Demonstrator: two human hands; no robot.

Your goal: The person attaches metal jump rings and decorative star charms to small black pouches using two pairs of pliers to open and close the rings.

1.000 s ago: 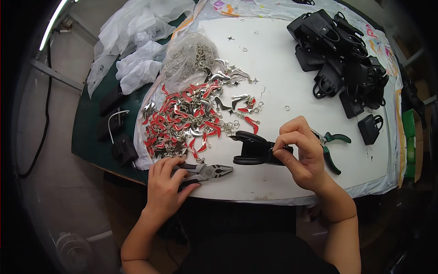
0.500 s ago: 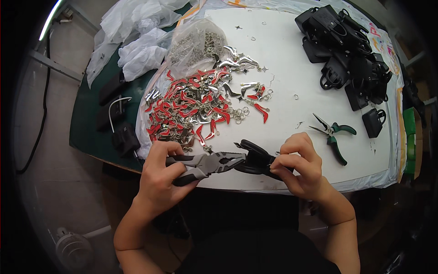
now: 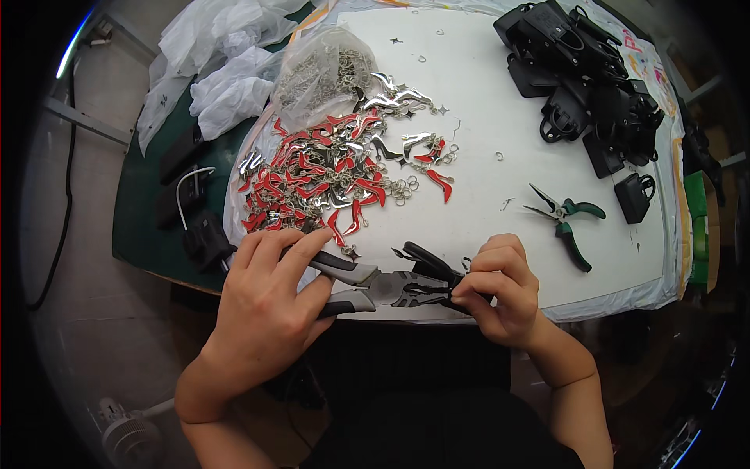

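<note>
My left hand (image 3: pixel 269 313) grips the handles of grey-and-black pliers (image 3: pixel 384 288). Their jaws point right and reach my right hand's fingertips. Between thumb and bent fingers, my right hand (image 3: pixel 501 293) pinches a small black item (image 3: pixel 430 262), which looks like the pouches piled at the back right. The jaws overlap that item and hide part of it; what they close on is too small to tell. Just beyond my left hand spreads a heap of red and silver high-heel-shoe charms (image 3: pixel 312 184) with rings and short chains.
A clear bag (image 3: pixel 324 74) of metal rings stands behind the charms. Green-handled needle-nose pliers (image 3: pixel 566 223) lie open at right. Black pouches (image 3: pixel 582 86) are piled at the back right, one single pouch (image 3: pixel 634 195) nearer. White plastic bags (image 3: pixel 226 78) lie at the back left.
My left hand has pushed the pliers to the right, bringing their jaws up to my right fingertips. Its fingers have spread further over the handles. The right hand keeps its pinch.
</note>
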